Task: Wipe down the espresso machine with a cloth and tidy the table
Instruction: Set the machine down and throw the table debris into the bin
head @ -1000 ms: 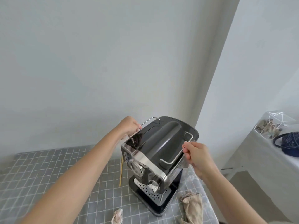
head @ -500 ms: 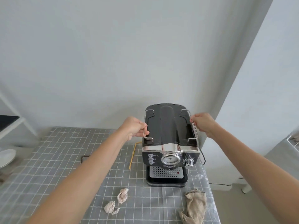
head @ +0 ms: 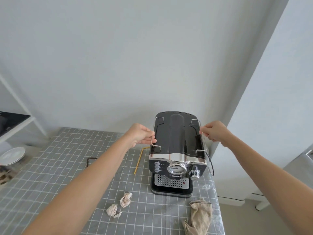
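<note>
The espresso machine [head: 177, 155] stands upright at the back right of the surface [head: 50, 175], front panel facing the camera, close to the wall. The left hand [head: 141, 137] has its grip closed on the wire rail [head: 154, 141] along the machine's left top edge. The right hand [head: 212, 131] has its grip pinched on the matching rail [head: 202, 139] on the right. Neither hand holds a cloth.

The cloth [head: 199, 217] lies crumpled on the surface in front of the machine, toward the right edge and apart from it. Whether the machine has been wiped cannot be told; its dark top looks glossy, but that is no proof.

Tidying appears unfinished. Two crumpled paper wads [head: 119, 205] lie on the surface ahead of the machine's left side. A yellow straw [head: 139, 161] lies just left of the machine, and a thin dark bent item [head: 91, 161] lies further left. Smears or residue show faintly on the surface by the machine's right front corner.

Judgement: the machine is being positioned or steadied; clearing the litter and putting away the cloth remain, and possibly wiping.
</note>
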